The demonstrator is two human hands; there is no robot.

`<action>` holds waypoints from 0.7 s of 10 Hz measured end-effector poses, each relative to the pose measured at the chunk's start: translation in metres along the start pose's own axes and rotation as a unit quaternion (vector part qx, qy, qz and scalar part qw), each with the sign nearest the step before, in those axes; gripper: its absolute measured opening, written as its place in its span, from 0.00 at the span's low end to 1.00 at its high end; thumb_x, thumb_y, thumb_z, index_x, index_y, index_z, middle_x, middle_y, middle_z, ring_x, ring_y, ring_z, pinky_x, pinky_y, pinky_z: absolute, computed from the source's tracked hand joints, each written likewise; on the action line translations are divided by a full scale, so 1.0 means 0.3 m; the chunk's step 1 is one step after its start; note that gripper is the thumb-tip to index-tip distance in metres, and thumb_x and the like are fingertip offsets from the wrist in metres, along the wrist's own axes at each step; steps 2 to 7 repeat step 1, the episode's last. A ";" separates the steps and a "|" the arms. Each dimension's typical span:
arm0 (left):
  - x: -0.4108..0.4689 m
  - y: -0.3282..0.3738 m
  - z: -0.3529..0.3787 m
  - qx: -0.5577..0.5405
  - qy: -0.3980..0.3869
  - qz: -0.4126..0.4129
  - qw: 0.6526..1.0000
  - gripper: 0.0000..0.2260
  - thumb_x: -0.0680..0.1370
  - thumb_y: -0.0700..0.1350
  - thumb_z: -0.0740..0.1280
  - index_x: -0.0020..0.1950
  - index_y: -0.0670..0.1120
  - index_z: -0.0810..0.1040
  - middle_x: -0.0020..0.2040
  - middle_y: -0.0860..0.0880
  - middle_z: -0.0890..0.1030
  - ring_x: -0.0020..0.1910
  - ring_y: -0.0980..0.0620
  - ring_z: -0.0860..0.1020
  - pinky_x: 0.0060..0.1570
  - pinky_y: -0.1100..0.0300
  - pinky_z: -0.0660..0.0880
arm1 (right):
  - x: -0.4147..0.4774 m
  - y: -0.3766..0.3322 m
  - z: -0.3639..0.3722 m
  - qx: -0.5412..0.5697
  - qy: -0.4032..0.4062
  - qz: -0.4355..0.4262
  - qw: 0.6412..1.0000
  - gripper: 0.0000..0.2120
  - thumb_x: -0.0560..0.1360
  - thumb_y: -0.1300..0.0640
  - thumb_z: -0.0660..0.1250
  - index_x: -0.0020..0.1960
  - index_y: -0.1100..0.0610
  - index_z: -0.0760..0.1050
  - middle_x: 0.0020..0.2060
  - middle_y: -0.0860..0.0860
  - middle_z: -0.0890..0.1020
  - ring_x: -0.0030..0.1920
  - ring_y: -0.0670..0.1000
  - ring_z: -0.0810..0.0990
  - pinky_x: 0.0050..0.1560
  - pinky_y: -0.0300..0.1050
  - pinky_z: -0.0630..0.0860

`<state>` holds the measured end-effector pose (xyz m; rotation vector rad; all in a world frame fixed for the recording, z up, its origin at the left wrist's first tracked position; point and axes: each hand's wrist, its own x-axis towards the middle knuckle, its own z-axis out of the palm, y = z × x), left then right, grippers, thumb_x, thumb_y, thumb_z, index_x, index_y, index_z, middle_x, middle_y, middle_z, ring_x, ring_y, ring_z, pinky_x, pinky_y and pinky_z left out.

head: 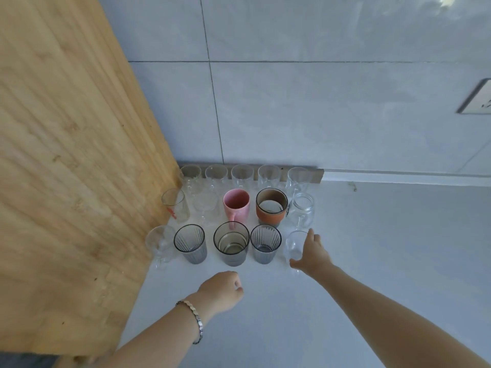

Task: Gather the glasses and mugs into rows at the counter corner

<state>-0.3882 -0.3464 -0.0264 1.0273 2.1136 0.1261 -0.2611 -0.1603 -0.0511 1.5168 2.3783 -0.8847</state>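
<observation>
Glasses and mugs stand in three rows in the counter corner. The back row holds several clear glasses [242,176] along the wall. In the middle row are a pink mug [236,205], an orange-sleeved cup [271,207] and a clear jar mug [303,209]. The front row has a striped grey glass [190,243], a smoky glass [231,244], another striped glass [265,243] and a clear glass [294,245] at its right end. My right hand [310,252] is wrapped around that clear glass. My left hand [223,288] hovers in a loose fist before the front row, holding nothing.
A wooden cabinet side [66,155] walls off the left. The grey tiled wall [292,102] runs behind the rows, with a socket [478,98] at the right. White counter [385,235] stretches to the right and toward me.
</observation>
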 end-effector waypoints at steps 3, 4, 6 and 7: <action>-0.003 0.050 -0.002 0.014 0.009 -0.014 1.000 0.11 0.77 0.45 0.57 0.35 0.52 0.65 0.40 0.50 0.72 0.45 0.48 0.70 0.44 0.58 0.68 | -0.025 0.013 -0.005 0.006 -0.011 0.002 1.000 0.53 0.69 0.49 0.73 0.75 0.67 0.39 0.72 0.60 0.59 0.72 0.57 0.64 0.68 0.47 0.66; -0.003 0.050 -0.002 0.014 0.009 -0.014 1.000 0.11 0.77 0.45 0.57 0.35 0.52 0.65 0.40 0.50 0.72 0.45 0.48 0.70 0.44 0.58 0.68 | -0.025 0.013 -0.005 0.006 -0.011 0.002 1.000 0.53 0.69 0.49 0.73 0.75 0.67 0.39 0.72 0.60 0.59 0.72 0.57 0.64 0.68 0.47 0.66; -0.003 0.050 -0.002 0.014 0.009 -0.014 1.000 0.11 0.77 0.45 0.57 0.35 0.52 0.65 0.40 0.50 0.72 0.45 0.48 0.70 0.44 0.58 0.68 | -0.025 0.013 -0.005 0.006 -0.011 0.002 1.000 0.53 0.69 0.49 0.73 0.75 0.67 0.39 0.72 0.60 0.59 0.72 0.57 0.64 0.68 0.47 0.66; -0.003 0.050 -0.002 0.014 0.009 -0.014 1.000 0.11 0.77 0.45 0.57 0.35 0.52 0.65 0.40 0.50 0.72 0.45 0.48 0.70 0.44 0.58 0.68 | -0.025 0.013 -0.005 0.006 -0.011 0.002 1.000 0.53 0.69 0.49 0.73 0.75 0.67 0.39 0.72 0.60 0.59 0.72 0.57 0.64 0.68 0.47 0.66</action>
